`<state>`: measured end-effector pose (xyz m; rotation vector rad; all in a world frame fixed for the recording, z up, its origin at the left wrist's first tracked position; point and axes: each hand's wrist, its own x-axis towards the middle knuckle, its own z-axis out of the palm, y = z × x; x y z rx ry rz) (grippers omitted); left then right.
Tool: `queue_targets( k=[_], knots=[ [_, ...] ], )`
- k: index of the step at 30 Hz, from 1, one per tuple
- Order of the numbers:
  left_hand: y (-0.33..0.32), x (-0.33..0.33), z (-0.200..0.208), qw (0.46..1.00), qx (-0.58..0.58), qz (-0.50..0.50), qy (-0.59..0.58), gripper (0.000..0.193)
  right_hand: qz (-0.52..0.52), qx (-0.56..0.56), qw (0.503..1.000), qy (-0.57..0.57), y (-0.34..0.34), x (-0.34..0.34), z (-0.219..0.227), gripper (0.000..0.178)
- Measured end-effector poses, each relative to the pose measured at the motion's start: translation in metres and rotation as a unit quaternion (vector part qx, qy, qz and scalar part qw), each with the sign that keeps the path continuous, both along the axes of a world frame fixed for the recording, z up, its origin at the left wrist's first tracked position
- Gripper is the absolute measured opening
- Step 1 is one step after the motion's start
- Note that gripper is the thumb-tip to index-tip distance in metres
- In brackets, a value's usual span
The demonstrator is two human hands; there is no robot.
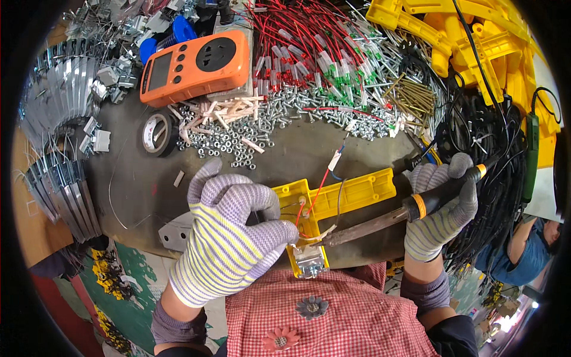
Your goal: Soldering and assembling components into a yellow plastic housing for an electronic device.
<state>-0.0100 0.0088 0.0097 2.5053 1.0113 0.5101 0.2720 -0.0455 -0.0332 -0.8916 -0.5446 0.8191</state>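
Note:
My left hand (235, 229), in a striped knit glove, has thumb and forefinger pinched together over a yellow plastic half-shell (357, 193). What the pinch holds is too small to make out. In my gloved right hand (440, 208) is a soldering iron (431, 199) with a black handle and orange rings. Its dark tip points left and reaches wire ends beside my left fingertips; whether they touch, I cannot tell. A red wire (321, 189) and a dark wire rise from the shell to a pale sleeve (335, 159). A silver metal piece (310, 262) sits at the shell's near end.
Behind are an orange meter (196, 65), a tape roll (158, 134), loose nuts and screws (238, 128), and red-wired lamps (297, 53). Metal strips (65, 196) lie left. Yellow shells (476, 35) and black cables (476, 208) crowd the right, where another person (523, 250) shows.

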Motion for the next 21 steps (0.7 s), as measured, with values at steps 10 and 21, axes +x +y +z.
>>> queue_targets(
  k=[10, 21],
  knots=[
    [-0.0006, -0.0018, -0.0024, 1.000, -0.027, 0.005, 0.003, 0.020, -0.005, -0.014, 1.000, -0.011, -0.0011, 0.0010, -0.0003, 0.035],
    [0.0022, -0.0019, 0.0006, 0.999, -0.040, 0.003, 0.018, 0.028, 0.004, -0.021, 1.000, -0.023, -0.0047, 0.0021, 0.0009, 0.039]
  ],
)
